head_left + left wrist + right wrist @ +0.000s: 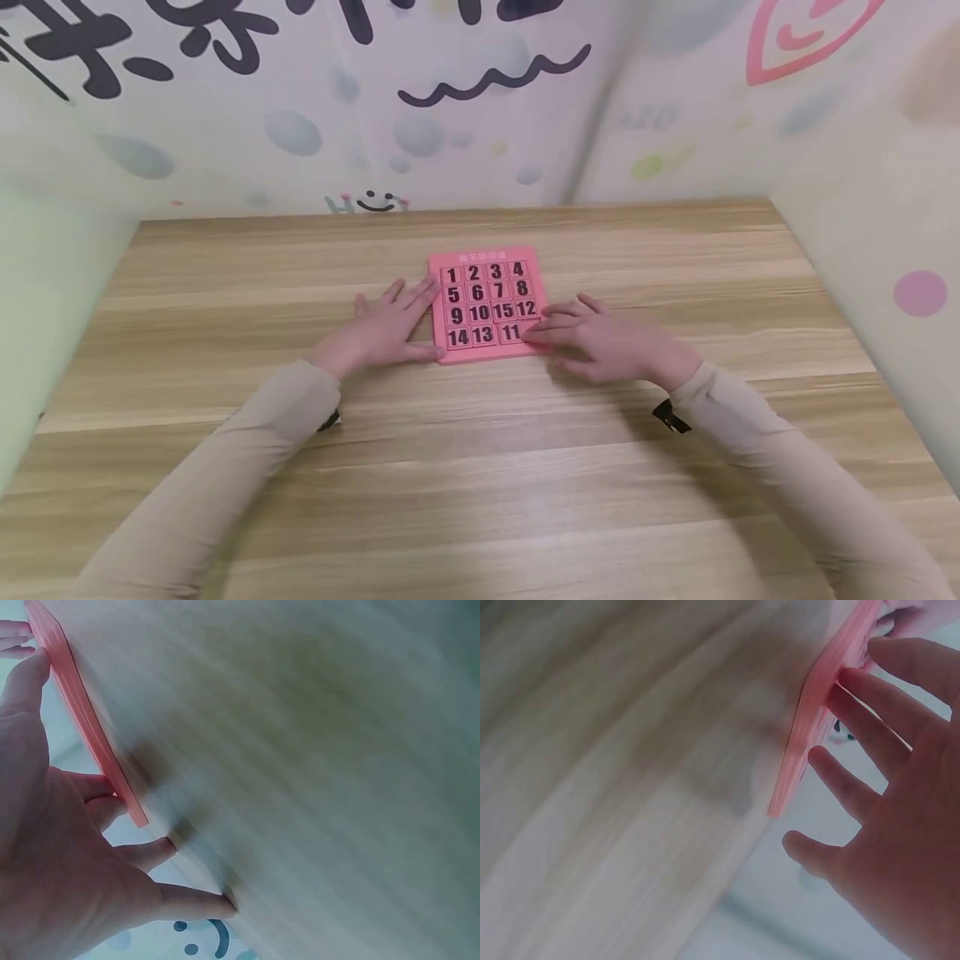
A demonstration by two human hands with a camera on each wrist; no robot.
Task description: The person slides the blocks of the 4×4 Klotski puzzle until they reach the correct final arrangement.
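Observation:
A pink sliding number puzzle (491, 356) lies flat on the wooden table, its black-numbered tiles facing up. Its bottom row shows 14, 13 and 11, and the right end of that row is hidden under fingertips. My left hand (382, 329) is spread along the puzzle's left side, the thumb at the lower left corner and fingers at the edge. From the right, my right hand (611, 337) reaches over the frame with extended fingers, the tips right beside tile 11 (511, 332). In the right wrist view those fingers (877, 701) lie over the pink rim.
The wooden table (480, 475) runs back to a white wall (465, 158) with painted writing, spots and a smiley. Side walls stand at left and right, the right one with a purple dot (920, 293). Dark straps (671, 416) show by the sleeve cuffs.

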